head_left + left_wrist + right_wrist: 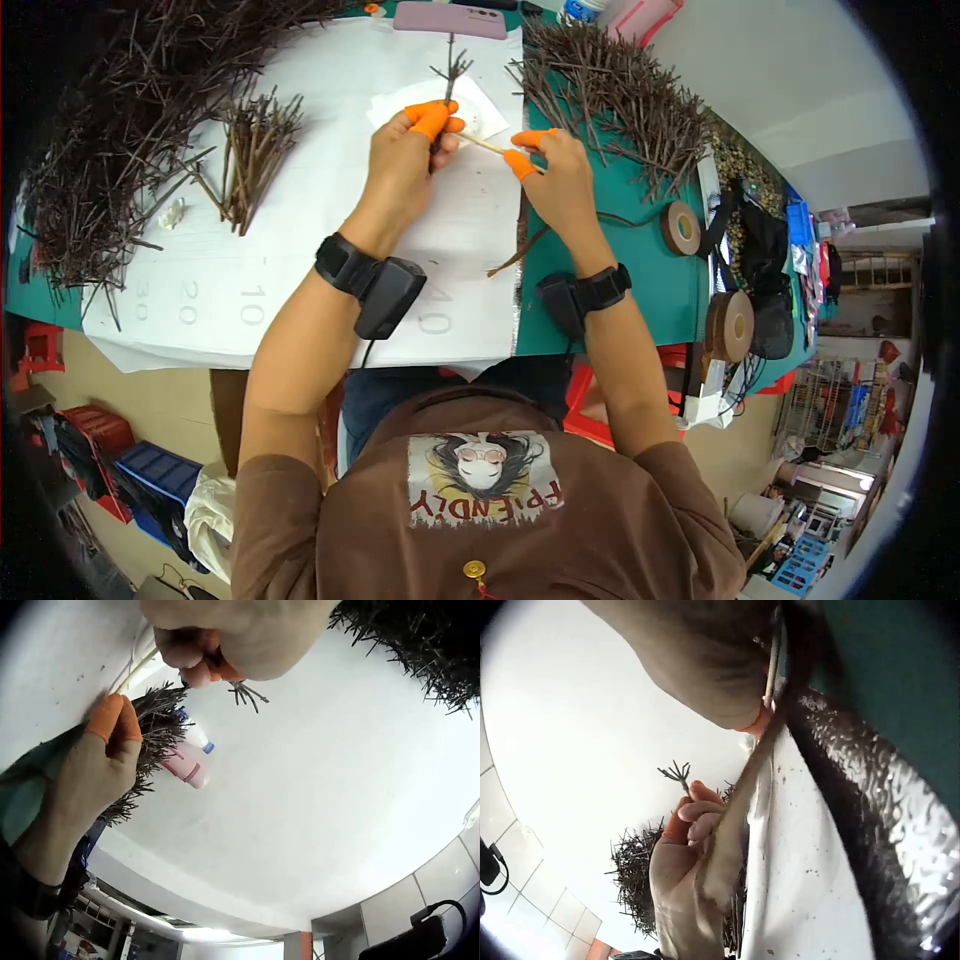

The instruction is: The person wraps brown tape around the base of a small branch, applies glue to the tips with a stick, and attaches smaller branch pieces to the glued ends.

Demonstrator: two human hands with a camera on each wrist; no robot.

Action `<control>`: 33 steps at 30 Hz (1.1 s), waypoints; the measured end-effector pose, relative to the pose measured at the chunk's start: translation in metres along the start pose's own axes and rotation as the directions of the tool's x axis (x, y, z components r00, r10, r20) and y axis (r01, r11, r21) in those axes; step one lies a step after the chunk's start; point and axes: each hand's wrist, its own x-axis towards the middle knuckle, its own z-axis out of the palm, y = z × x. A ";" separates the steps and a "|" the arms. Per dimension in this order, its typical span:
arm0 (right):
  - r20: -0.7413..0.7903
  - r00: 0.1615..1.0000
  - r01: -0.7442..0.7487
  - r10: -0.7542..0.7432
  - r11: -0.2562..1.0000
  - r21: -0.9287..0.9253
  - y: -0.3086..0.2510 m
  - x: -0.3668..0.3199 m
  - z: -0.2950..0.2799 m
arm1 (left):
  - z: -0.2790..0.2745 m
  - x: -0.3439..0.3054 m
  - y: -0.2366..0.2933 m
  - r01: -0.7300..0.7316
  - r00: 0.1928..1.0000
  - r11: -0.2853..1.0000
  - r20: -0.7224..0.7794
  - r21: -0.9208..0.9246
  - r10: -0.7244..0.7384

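Orange covers sit on fingertips of both hands. In the head view the left hand (405, 160) grips a dark branched twig (452, 75), its forked tip pointing away from the body. A pale thin strip (482, 144) runs from that twig to the right hand (560, 180), whose thumb and finger pinch it. The left wrist view shows the right hand (101, 761) pinching the pale strip (139, 671). In the right wrist view, a brown tape length (742, 802) hangs blurred close to the camera, beside the left hand (682, 877). The twig's lower end is hidden by the left fingers.
Twig heaps lie at the left (100, 150) and the right back (630, 100). A smaller bundle (250, 160) stands on the white sheet (300, 280). At the back is a pink phone (450, 19); brown tape rolls (681, 228) are at the right.
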 end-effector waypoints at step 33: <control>0.021 0.990 -0.141 0.143 0.923 0.358 0.013 0.003 -0.014 | 0.003 -0.003 -0.008 0.152 0.988 0.988 0.037 0.035 -0.153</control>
